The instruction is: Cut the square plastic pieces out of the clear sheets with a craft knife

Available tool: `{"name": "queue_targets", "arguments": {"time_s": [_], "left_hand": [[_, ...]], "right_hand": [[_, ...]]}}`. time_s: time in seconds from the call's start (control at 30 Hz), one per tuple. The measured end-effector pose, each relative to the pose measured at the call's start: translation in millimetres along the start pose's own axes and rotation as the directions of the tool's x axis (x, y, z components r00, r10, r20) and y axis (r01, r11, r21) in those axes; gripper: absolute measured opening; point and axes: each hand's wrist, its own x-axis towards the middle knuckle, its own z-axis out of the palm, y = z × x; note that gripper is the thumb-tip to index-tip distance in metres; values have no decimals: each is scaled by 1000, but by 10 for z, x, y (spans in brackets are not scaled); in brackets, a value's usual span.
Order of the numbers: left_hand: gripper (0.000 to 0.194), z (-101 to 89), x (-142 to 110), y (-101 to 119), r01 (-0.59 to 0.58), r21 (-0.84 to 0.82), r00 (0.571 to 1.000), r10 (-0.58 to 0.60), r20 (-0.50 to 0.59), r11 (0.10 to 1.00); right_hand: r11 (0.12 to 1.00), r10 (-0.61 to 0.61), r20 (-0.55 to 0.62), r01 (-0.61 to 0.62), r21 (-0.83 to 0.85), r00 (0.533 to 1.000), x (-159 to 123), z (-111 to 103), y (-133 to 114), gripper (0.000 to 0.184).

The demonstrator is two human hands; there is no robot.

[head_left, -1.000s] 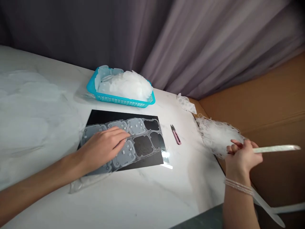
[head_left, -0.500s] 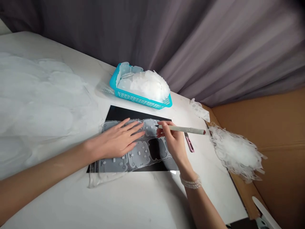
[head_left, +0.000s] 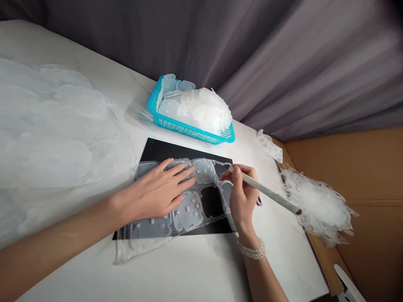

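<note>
Translucent sheet (head_left: 188, 216) across black mat (head_left: 173, 147): greyish squarish panels, rounded corners, raised pale studs; toward right end, open frames showing black. Loose clear edge past mat's near-left corner. Left hand (head_left: 154, 191) flat on sheet, fingers spread, gripping nothing. Right hand (head_left: 242, 195): fingers closed round pale pen-like tool (head_left: 272, 193), dark tip near sheet's far-right edge.

The tabletop (head_left: 185, 268) is bright, the curtain (head_left: 132, 42) dim, the pale left pile (head_left: 53, 130) hazy (its outlines smeared).
</note>
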Motion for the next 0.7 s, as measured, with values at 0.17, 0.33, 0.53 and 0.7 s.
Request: {"name": "queue_targets", "arguments": {"time_s": [0.17, 0.33, 0.53, 0.7], "left_hand": [[47, -62, 18, 35, -9, 23, 999, 9, 33, 1000], [44, -152, 26, 106, 12, 65, 998, -15, 58, 998], [43, -81, 22, 87, -14, 86, 999, 11, 35, 996], [48, -3, -6, 91, -33, 123, 999, 32, 12, 992]], "right_hand": [[997, 35, -160, -24, 71, 986, 77, -97, 16, 16], [999, 22, -215, -12, 48, 976, 76, -138, -26, 17], [997, -19, -306, 41, 65, 952, 91, -207, -67, 17], [989, 13, -272, 27, 143, 962, 41, -151, -90, 13]]}}
